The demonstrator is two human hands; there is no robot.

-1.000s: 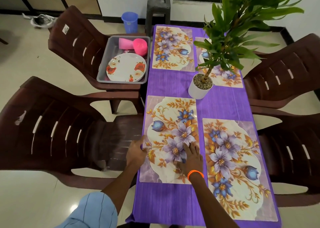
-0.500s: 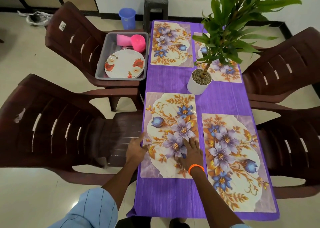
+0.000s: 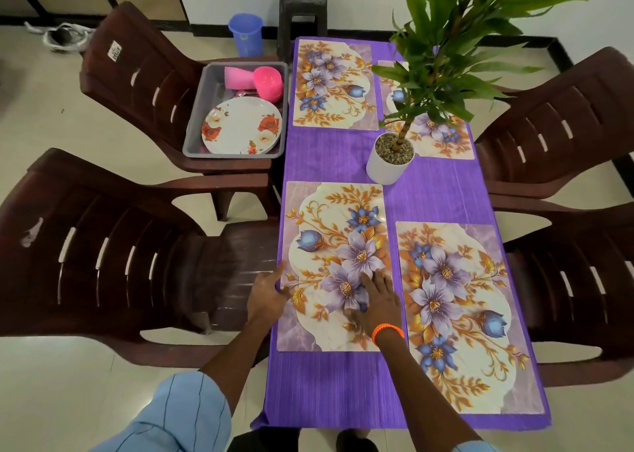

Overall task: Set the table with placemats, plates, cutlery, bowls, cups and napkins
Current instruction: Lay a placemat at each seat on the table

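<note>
The near-left placemat (image 3: 334, 266) is lying flat on the tabletop (image 3: 439, 204). The right hand (image 3: 375, 299) is pressing it with straight fingers, holding nothing, while the left hand (image 3: 269, 292) is touching its left edge, apparently released. The mat is judged thin, light, flexible and likely slippery, so it is best handled by its edges.

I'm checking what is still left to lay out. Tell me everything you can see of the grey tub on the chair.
The grey tub is a shallow rectangular plastic-looking bin, sitting level on the seat of the far left chair, beside the table's edge. Inside lie a white plate with red flowers, a pink bowl tilted on its side, and a pink cup lying down. Neither hand touches it.
</note>
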